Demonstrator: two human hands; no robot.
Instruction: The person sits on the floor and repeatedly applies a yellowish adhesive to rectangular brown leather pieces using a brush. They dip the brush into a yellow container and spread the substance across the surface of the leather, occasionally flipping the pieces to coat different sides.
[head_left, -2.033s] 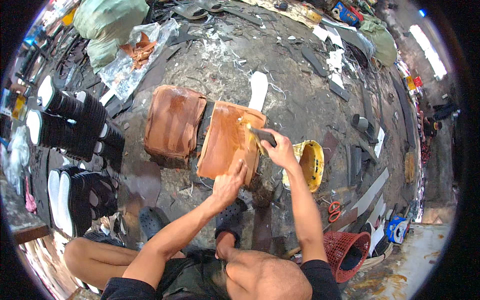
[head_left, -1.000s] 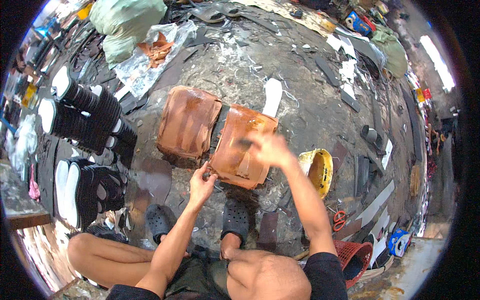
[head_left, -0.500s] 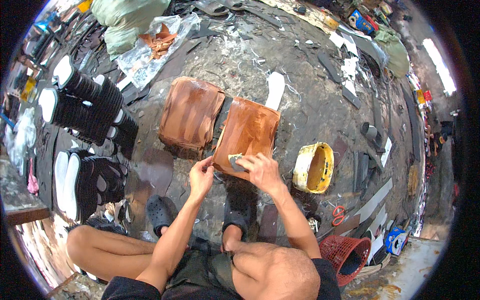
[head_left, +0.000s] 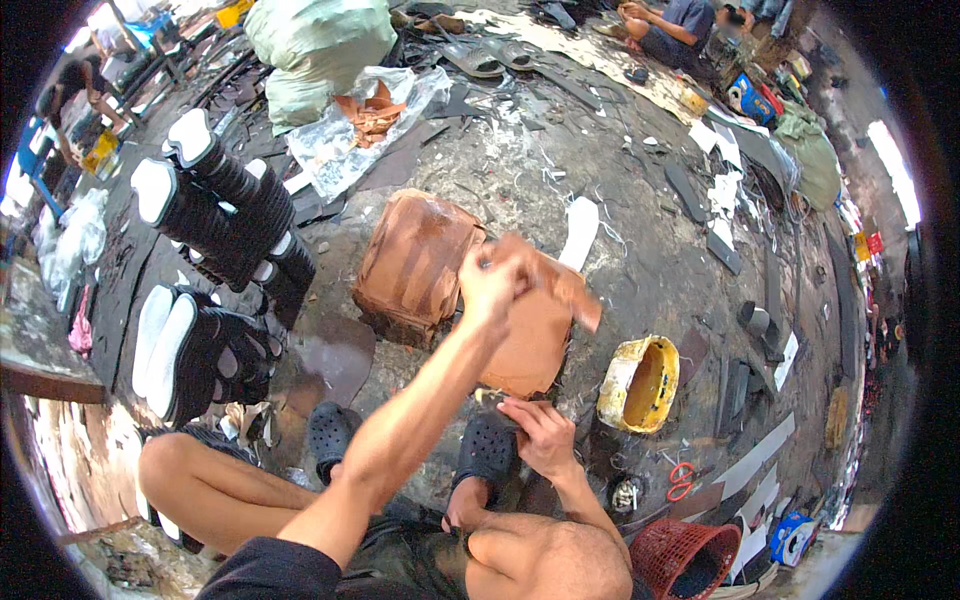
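Observation:
My left hand [head_left: 490, 285], smeared by motion, is closed on the edge of a thin brown sheet [head_left: 575, 295], which looks like leather and is lifted and blurred. Under it lies a stack of matte brown sheets [head_left: 530, 345]. Just left of this, a second stack [head_left: 415, 255] has a darker, wet-looking, streaked top. Below the near edge of the right stack, my right hand [head_left: 545, 435] is closed in a pinch on a small dark spreader; only its pale yellowish tip [head_left: 485, 397] stands out against my black clog [head_left: 488, 445].
A yellow-white tub [head_left: 612, 395] with brownish contents stands at right, beyond orange-handled scissors [head_left: 680, 482] and a red basket [head_left: 665, 560]. Stacked black soles with white tops [head_left: 190, 330] stand at left. A white sole-shaped piece [head_left: 580, 232] lies behind the stacks. Other people sit or bend farther off.
My left hand has moved up and across, now lifting a brown sheet from the right stack. My right hand has drawn back toward me with the spreader. The view has shifted, bringing people into sight.

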